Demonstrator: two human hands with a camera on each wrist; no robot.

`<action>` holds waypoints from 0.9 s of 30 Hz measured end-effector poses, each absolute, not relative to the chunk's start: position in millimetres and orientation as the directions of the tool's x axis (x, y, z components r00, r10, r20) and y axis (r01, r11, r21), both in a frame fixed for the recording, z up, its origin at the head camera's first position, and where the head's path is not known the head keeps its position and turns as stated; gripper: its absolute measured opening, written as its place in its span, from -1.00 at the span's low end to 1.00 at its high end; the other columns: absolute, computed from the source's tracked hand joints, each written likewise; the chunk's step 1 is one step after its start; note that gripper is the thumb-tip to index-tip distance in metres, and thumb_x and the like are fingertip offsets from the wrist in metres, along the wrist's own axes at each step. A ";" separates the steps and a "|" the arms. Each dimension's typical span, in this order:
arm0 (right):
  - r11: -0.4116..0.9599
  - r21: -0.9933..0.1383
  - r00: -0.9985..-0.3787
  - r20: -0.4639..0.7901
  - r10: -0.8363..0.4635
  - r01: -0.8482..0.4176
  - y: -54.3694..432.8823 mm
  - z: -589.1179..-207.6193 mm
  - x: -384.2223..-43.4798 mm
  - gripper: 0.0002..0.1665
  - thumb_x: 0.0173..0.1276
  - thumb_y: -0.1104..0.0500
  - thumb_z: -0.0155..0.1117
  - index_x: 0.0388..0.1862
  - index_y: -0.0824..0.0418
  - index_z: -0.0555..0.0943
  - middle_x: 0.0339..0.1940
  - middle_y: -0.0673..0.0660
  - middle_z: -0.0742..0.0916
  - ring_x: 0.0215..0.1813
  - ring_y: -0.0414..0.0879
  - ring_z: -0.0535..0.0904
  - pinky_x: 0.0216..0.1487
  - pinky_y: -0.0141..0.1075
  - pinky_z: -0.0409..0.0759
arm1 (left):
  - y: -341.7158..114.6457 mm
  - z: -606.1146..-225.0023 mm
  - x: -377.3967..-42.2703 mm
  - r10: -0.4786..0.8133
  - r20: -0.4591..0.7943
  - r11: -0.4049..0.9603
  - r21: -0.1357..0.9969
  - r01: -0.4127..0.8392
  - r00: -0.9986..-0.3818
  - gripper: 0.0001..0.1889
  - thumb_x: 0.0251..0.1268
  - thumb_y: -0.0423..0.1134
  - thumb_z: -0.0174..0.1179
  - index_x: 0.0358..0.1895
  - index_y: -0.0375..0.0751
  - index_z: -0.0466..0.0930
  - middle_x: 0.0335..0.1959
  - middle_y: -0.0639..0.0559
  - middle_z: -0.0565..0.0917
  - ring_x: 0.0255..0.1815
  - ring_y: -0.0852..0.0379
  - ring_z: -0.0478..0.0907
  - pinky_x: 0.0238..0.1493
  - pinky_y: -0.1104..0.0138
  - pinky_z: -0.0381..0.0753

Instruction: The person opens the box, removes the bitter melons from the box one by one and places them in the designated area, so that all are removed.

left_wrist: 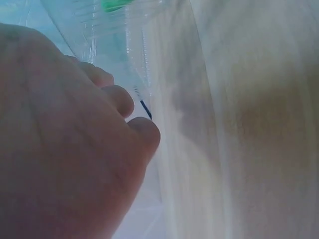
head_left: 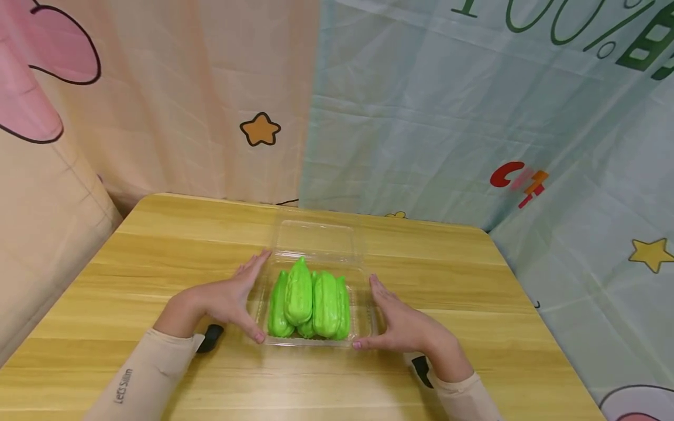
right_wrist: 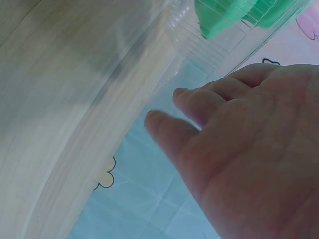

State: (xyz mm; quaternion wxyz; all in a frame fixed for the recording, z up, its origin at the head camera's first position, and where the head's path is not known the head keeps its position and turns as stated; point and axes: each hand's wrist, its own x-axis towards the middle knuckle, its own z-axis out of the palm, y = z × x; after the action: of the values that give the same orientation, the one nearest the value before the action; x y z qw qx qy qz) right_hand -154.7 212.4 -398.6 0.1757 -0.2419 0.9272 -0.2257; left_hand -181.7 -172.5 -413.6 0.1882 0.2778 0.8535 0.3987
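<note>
A clear plastic clamshell box [head_left: 310, 342] lies on the table in the head view, its lid [head_left: 316, 237] folded back away from me. Several bright green, ribbed, pointed pieces [head_left: 299, 295], like small bitter melons, fill the tray, some resting on others. My left hand [head_left: 231, 301] is at the box's left side, fingers extended along it and thumb at the front corner. On the opposite side, my right hand [head_left: 405, 324] mirrors it, thumb by the front right corner. Both wrist views show straight fingers beside the clear wall, with a bit of green inside.
The box stands on a wood-grain table [head_left: 168, 251]. Printed curtains [head_left: 411, 117] hang behind the table and at its sides. Dark straps [head_left: 210, 338] show at both wrists, below the light sleeves [head_left: 152, 374].
</note>
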 end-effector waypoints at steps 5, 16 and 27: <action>0.784 -0.514 -0.828 -0.223 -0.514 -0.349 212.0 -395.4 -151.7 0.61 0.05 -0.55 0.37 0.64 0.22 -0.34 0.66 0.18 -0.17 0.61 0.01 -0.13 0.53 -0.02 0.03 | -171.3 -417.4 -183.7 0.643 -0.132 0.508 0.811 0.291 -0.755 0.65 -0.30 0.06 0.71 0.59 -0.04 -0.64 0.56 -0.39 -0.56 0.50 -0.50 -0.53 0.34 -0.41 -0.32; 0.767 -0.555 -0.834 -0.217 -0.508 -0.323 203.8 -376.5 -157.1 0.55 0.11 -0.41 0.46 0.65 0.07 -0.40 0.65 0.11 -0.25 0.62 0.06 -0.18 0.52 0.05 0.06 | -174.2 -425.8 -189.7 0.677 -0.128 0.445 0.855 0.265 -0.725 0.63 -0.22 -0.02 0.69 0.58 0.03 -0.70 0.57 -0.28 -0.59 0.55 -0.42 -0.46 0.41 -0.34 -0.22; 0.697 -0.615 -0.852 -0.075 -0.518 -0.369 186.0 -350.4 -167.4 0.51 0.06 -0.35 0.54 0.68 -0.09 -0.29 0.66 0.01 -0.01 0.61 0.00 0.00 0.48 0.05 0.18 | -175.0 -421.8 -187.8 0.700 -0.139 0.415 0.877 0.241 -0.700 0.62 -0.14 -0.05 0.67 0.54 0.01 -0.77 0.58 -0.37 -0.49 0.54 -0.47 -0.35 0.42 -0.33 -0.16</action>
State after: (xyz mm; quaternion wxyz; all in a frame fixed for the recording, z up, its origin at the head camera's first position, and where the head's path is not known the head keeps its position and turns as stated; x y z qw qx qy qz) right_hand -167.4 186.0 -350.4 0.1220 -0.2430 0.9129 -0.3044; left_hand -187.8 -175.0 -421.8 0.2529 0.2934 0.8023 0.4542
